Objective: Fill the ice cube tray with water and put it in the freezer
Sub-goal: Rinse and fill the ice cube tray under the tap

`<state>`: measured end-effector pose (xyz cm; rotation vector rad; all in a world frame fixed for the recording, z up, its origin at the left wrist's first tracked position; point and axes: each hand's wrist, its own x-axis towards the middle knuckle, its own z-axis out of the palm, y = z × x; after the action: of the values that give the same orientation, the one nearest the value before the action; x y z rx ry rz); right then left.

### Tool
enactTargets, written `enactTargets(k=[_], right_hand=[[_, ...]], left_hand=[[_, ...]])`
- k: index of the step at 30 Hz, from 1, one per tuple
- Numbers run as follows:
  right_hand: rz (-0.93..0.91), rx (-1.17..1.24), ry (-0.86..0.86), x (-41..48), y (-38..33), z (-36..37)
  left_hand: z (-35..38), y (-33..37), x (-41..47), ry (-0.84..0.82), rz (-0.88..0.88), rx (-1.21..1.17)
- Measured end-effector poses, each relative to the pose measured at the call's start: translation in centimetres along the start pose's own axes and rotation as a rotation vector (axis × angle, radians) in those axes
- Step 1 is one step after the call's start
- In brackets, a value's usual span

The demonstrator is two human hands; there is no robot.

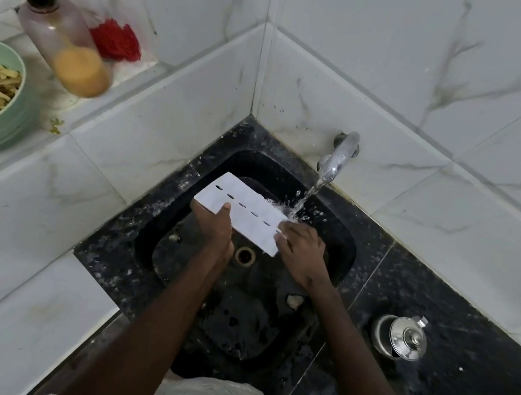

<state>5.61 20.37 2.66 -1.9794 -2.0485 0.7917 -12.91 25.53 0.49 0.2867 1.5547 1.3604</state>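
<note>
Head view, step: filling appears to be under way; the ice cube tray (pixel 246 210) sits under the tap (pixel 339 157), and the water stream (pixel 306 198) hits the tray's end nearest the tap and splashes.
Tray place: just below and in front of the tap, tilted, held in the air.
Left hand (pixel 212 227): grips the tray end farther from the tap, thumb on top, fingers underneath.
Right hand (pixel 301 246): holds the end nearest the tap, fingers curled over its edge.
Next move: likely sliding the tray along under the stream so every cell fills, then levelling it; the freezer is not in view.
Tray material: white, smooth, plastic-looking flat rectangle with a row of small dark oval openings.
Tap: polished curved metal.
Sink (pixel 248 317): black speckled stone, wet, beneath the tap.
Handling: the wet plastic is probably slippery, so a level two-handed carry seems wise.
</note>
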Motion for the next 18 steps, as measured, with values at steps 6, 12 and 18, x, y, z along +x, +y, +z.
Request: enactTargets(k=[6,12,18], right_hand=[[-0.144,0.143,0.200,-0.9,1.8,-0.3],[-0.012,0.132,0.077,-1.7,1.8,0.2],[0.021,0.150,0.069,-2.2,2.6,0.6]], left_hand=[[-2.2,-1.0,2.5,0.051,-0.031,0.160],[-1.8,-0.8,1.6,0.169,-0.207,0.076],[-1.6,-0.1,1.1,0.122,-0.358,0.116]])
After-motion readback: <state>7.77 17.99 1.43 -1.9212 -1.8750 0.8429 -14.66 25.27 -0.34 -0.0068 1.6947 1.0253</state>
